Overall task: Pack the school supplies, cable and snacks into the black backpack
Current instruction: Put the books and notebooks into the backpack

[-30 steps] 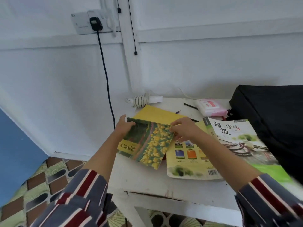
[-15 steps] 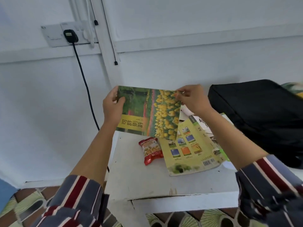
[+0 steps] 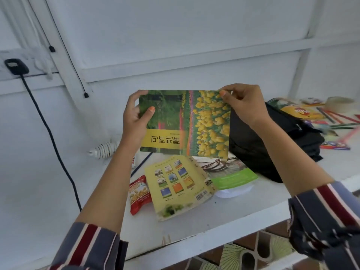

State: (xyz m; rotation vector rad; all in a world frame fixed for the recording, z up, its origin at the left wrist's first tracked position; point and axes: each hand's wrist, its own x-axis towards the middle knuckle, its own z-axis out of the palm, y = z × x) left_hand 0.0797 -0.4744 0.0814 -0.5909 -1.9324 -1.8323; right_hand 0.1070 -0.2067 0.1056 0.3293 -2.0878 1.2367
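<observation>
Black fabric backpack [image 3: 272, 145] lies on white table [image 3: 194, 227]. Left of it: pale yellow paperback [image 3: 175, 188] and green-edged book [image 3: 233, 176] lying flat, then red snack packet [image 3: 139, 193]; coiled white cable [image 3: 105, 149] farther left. Red pencils [image 3: 331, 117] to backpack's right.

Thin glossy tulip-photo booklet [image 3: 187, 123] held upright above the table, hiding backpack's left edge. Left hand [image 3: 134, 123] grips its left edge; right hand [image 3: 245, 106] pinches the top right corner.

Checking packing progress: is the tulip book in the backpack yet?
Out: left hand and right hand hold the book in the air, beside the backpack.
</observation>
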